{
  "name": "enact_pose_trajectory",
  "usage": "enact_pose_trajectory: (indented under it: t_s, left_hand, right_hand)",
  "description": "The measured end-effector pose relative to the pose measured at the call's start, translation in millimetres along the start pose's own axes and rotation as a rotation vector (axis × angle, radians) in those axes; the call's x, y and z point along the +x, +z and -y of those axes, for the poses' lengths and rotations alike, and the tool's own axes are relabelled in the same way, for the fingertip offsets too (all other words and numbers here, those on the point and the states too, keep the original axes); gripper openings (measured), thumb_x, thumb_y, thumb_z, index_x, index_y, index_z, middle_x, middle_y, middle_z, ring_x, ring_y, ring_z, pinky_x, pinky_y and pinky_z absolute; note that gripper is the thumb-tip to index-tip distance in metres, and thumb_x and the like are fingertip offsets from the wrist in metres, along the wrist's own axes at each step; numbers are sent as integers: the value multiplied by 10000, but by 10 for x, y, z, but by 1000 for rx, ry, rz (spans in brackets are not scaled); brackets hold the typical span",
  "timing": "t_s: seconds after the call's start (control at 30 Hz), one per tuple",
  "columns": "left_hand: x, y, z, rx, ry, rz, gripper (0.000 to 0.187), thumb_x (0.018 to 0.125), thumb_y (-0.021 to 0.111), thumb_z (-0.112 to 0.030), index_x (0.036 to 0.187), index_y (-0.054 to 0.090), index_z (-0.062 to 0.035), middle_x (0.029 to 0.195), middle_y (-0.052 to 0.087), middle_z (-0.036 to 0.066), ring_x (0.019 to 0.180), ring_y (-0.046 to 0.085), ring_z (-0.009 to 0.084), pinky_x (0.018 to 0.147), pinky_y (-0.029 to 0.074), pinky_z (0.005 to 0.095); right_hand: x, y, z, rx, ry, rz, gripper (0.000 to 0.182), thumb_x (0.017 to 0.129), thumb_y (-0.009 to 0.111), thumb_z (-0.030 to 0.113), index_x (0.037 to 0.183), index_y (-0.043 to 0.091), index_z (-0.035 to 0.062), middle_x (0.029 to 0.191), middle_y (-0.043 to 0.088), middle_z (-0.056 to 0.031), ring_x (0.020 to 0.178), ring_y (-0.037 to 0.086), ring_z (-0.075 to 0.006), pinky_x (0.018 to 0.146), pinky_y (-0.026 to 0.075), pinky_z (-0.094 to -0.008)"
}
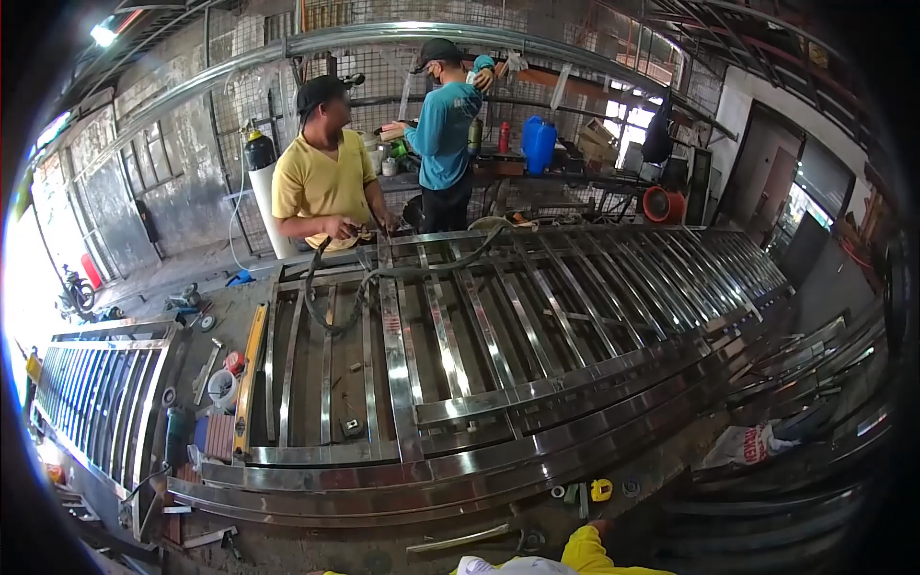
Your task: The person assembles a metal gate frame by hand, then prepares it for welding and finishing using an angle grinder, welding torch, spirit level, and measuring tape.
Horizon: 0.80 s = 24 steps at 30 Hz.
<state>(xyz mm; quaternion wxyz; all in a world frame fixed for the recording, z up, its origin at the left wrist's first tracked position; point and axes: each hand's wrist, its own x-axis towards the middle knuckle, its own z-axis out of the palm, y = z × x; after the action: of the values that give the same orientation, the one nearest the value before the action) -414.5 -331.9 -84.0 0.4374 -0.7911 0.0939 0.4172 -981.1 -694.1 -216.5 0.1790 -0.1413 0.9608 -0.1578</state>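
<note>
At the bottom edge a yellow sleeve (586, 550) shows, and just past its end a small part of my right hand (602, 525). The fingers are too hidden to read. Closest to that hand is a yellow tape measure (601, 490), a little farther forward and apart from it. My left hand is out of sight. In front of me lies a long, shiny metal gate frame (402, 364) with many crossbars. A dark cable (360, 297) loops over its far left part.
Across the frame stands a person in a yellow shirt (321, 182); behind is another in a teal shirt (443, 129). A yellow spirit level (252, 379) leans along the left end. Loose metal strips (815, 355) lie right, near a white bag (743, 447). A smaller barred frame (96, 402) sits left.
</note>
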Motion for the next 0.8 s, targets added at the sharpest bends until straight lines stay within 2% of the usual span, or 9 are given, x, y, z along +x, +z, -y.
enact_pose_trajectory:
  t_s: [0.8]
  left_hand:
    - [11,110,-24,29,-2,2,414,920,516,-424,1245,638,-200,1235,632,28,1081,597,296,873,357,642]
  right_hand:
    - [-50,-160,6,-65,-37,-69,372,943,469,185,1261,500,-5,1138,632,-216,990,652,-347,868,525,-446]
